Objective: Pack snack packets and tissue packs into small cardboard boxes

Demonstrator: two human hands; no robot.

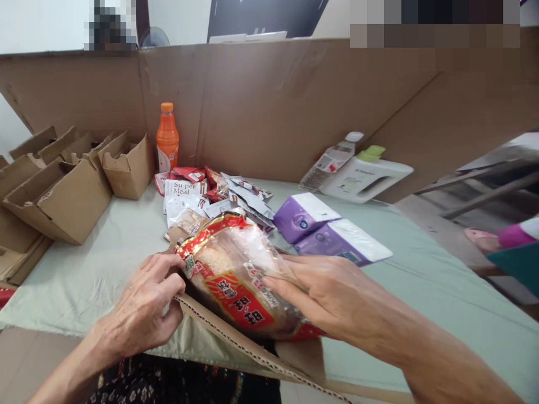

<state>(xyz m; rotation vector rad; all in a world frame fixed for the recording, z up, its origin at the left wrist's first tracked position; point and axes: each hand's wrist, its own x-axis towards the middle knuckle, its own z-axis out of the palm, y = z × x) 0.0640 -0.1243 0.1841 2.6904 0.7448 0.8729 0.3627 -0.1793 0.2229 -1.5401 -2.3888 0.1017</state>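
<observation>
A clear bag of rice crackers (236, 275) with red and gold trim lies tilted in the mouth of a small cardboard box (301, 353) at the table's front edge. My right hand (315, 286) grips the bag's right side, thumb on the near face and the other fingers along its top. At the box's left corner, my left hand (147, 297) is closed on the cardboard edge, its fingertips touching the bag's left corner. The lower part of the bag is hidden behind the box's near wall.
Several open cardboard boxes (80, 196) stand at left. Behind the bag lie snack sachets (185, 188) near an orange bottle (167, 140). Purple tissue packs (328, 241) lie to the right, before a clear bottle (332, 163) and a white jug (366, 179). A cardboard wall (261, 112) closes the back.
</observation>
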